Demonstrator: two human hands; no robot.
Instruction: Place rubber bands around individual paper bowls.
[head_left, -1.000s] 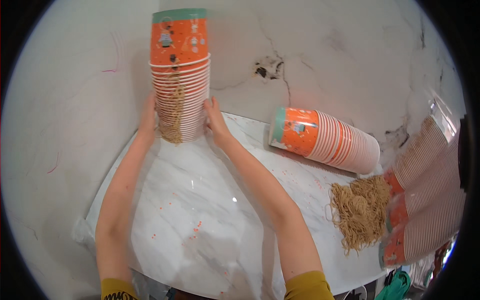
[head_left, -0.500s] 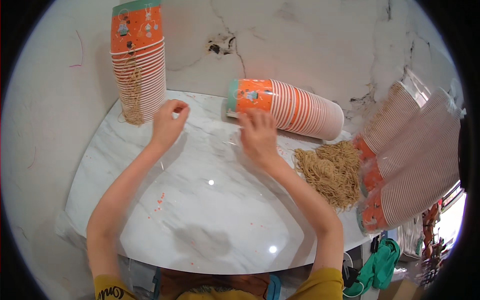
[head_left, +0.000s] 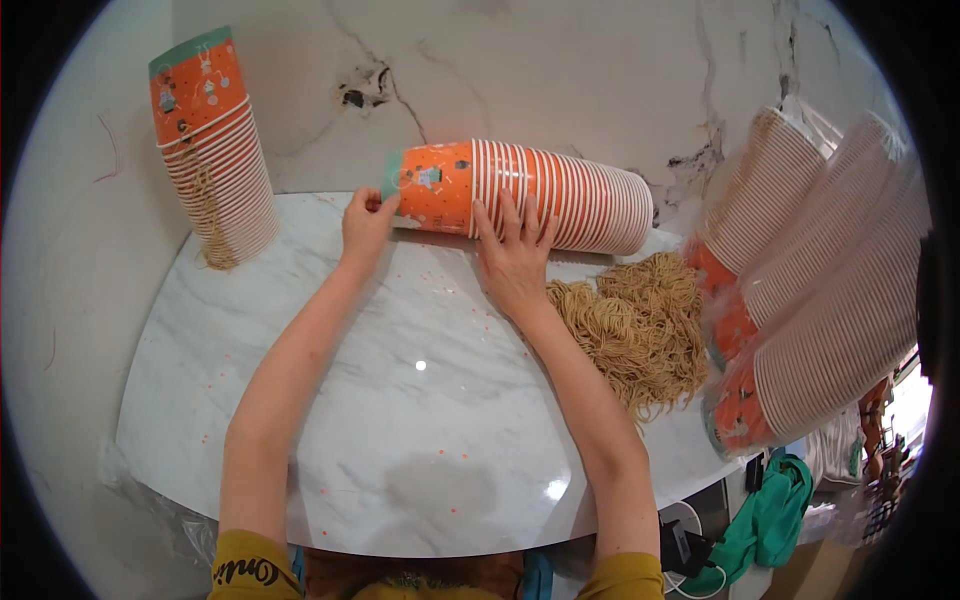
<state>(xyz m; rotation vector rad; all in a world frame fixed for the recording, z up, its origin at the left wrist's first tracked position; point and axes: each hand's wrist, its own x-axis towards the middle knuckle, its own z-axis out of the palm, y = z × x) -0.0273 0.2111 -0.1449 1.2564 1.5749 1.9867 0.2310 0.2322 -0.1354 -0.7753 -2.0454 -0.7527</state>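
Note:
A stack of nested orange paper buckets (head_left: 580, 200) lies on its side across the back of the table, its green-banded end (head_left: 392, 176) to the left. At that end my left hand (head_left: 366, 232) is closed, thumb and fingertips pinching the lower edge of the end bucket. My right hand (head_left: 515, 262) rests with spread fingers against the front of the stack, over the white rims, without gripping. A loose heap of tan string (head_left: 645, 330) lies to the right of my right hand, close to its wrist.
At the back left stands another bucket stack (head_left: 225, 185), upright, with tan strands hanging down it. Several plastic-wrapped bucket stacks (head_left: 830, 300) lean along the right. Small orange bits dot the white marbled table (head_left: 400, 470). A green cloth (head_left: 765, 515) hangs beyond the right edge.
My left hand has moved from beside the upright stack to the lying stack's green end. My right hand has come down onto the rims. The view has shifted slightly.

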